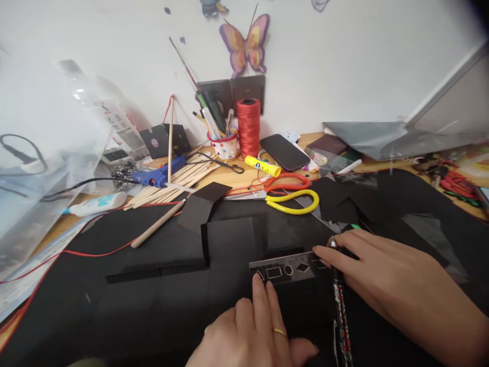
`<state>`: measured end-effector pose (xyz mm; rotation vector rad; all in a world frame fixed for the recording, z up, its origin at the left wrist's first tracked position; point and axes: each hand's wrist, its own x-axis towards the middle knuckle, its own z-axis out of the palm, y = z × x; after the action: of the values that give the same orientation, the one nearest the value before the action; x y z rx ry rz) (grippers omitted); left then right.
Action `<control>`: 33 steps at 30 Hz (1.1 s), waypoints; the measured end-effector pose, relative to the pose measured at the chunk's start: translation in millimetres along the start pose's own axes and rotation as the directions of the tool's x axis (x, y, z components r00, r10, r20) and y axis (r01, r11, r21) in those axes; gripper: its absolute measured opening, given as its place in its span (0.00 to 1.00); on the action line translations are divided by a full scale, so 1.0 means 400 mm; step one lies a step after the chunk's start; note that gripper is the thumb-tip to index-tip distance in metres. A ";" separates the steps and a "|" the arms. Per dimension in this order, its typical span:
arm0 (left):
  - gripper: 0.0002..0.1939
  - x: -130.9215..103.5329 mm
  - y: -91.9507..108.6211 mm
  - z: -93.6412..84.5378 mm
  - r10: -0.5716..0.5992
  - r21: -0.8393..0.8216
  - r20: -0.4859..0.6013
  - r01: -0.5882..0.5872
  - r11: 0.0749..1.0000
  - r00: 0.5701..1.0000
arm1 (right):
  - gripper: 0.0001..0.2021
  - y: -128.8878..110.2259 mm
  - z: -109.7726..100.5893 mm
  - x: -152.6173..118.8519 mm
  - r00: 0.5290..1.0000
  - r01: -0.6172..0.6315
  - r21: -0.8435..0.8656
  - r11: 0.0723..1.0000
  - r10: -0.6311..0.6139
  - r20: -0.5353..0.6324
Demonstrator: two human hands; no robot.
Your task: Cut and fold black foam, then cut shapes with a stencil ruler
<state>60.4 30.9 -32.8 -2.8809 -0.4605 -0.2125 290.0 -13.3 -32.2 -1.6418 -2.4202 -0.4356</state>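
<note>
A clear stencil ruler (295, 270) with cut-out shapes lies on the black sheet (153, 306). My left hand (252, 331), a yellow ring on one finger, rests its outstretched fingertips on the ruler's left part. At the ruler's right end, fingertips of my right hand (393, 285) touch it. A dark patterned pen (341, 318) is held between that hand's fingers, its metal tip up and its body slanting toward me. Just behind the ruler lies a black paper piece (233, 239), with a thin black strip (153, 272) to its left.
Behind are scissors (294, 201) with yellow and orange handles, a yellow glue stick (262, 166), a phone (284, 151), red thread (249, 127) and a pen cup (223, 146). A blue glue gun (158, 174), wooden sticks (179, 178) and a white bottle (98, 203) lie left.
</note>
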 end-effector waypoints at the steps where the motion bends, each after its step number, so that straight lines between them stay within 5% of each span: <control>1: 0.21 0.006 -0.010 -0.007 0.022 0.026 -0.015 -0.022 0.999 1.000 | 0.20 -0.005 -0.003 0.002 1.000 0.000 -0.020 1.000 -0.001 -0.008; 7: 0.14 0.024 -0.068 -0.010 0.068 -0.091 0.036 -0.065 0.994 0.997 | 0.20 -0.022 -0.006 0.005 0.999 -0.035 -0.055 0.998 0.035 0.001; 13: 0.11 0.019 -0.104 0.031 -0.159 -0.384 0.176 0.217 0.898 0.971 | 0.18 -0.016 0.007 -0.002 0.994 -0.098 -0.008 0.995 0.098 0.043; 17: 0.10 0.009 -0.118 0.052 -0.241 -0.543 0.190 0.307 0.782 0.952 | 0.14 0.007 0.023 -0.008 0.976 -0.201 0.167 0.965 0.184 0.116; 21: 0.10 0.005 -0.118 0.058 -0.275 -0.607 0.172 0.322 0.726 0.946 | 0.10 0.038 0.033 -0.007 0.932 -0.362 0.463 0.809 0.312 0.185; 26: 0.10 0.012 -0.114 0.050 -0.314 -0.632 0.208 0.372 0.679 0.926 | 0.12 0.054 0.028 0.007 0.757 -0.630 0.617 0.472 0.549 0.354; 29: 0.10 0.014 -0.115 0.049 -0.318 -0.637 0.220 0.382 0.669 0.922 | 0.12 0.053 0.029 0.012 0.757 -0.631 0.637 0.443 0.531 0.380; 33: 0.09 0.015 -0.118 0.045 -0.319 -0.638 0.256 0.408 0.653 0.912 | 0.08 0.049 0.028 0.014 0.819 -0.570 0.637 0.519 0.428 0.383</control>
<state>52.7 80.4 -40.3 -3.4901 -1.2337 -0.3294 306.3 2.2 -38.5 -1.8609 -1.6552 0.7335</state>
